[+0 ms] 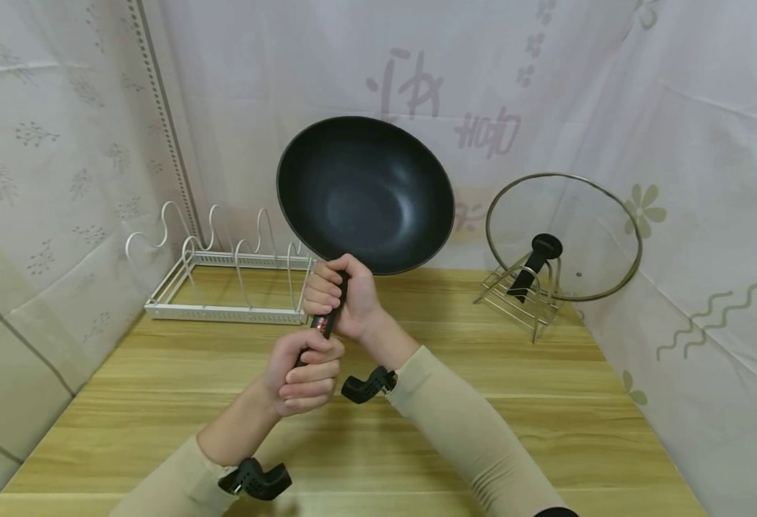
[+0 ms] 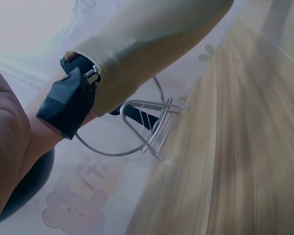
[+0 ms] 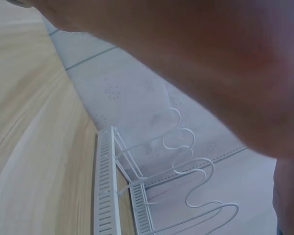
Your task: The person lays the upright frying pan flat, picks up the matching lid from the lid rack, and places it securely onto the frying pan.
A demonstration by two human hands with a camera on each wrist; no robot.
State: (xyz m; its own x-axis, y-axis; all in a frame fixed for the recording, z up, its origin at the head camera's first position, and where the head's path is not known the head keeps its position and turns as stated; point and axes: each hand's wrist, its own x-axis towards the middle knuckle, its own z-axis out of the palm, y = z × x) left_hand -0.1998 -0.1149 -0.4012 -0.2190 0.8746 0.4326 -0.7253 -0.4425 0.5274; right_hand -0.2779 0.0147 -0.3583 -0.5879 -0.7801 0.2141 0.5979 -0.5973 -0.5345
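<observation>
A black wok (image 1: 365, 194) is held up above the table, its dark inside tilted to face the head camera. My right hand (image 1: 355, 298) grips the black handle (image 1: 322, 324) close to the pan. Lower down, my left hand (image 1: 307, 373) wraps round the handle's end. In the left wrist view, part of the wok (image 2: 32, 183) shows dark behind a bare wrist. The right wrist view is partly filled by my blurred right hand (image 3: 196, 63); the handle is hidden there.
A white wire rack (image 1: 223, 313) stands at the back left of the wooden table (image 1: 417, 431). At the back right, a glass lid (image 1: 595, 237) with a black knob leans in a small wire stand (image 1: 536, 316). Patterned cloth (image 1: 417, 43) hangs behind and on both sides.
</observation>
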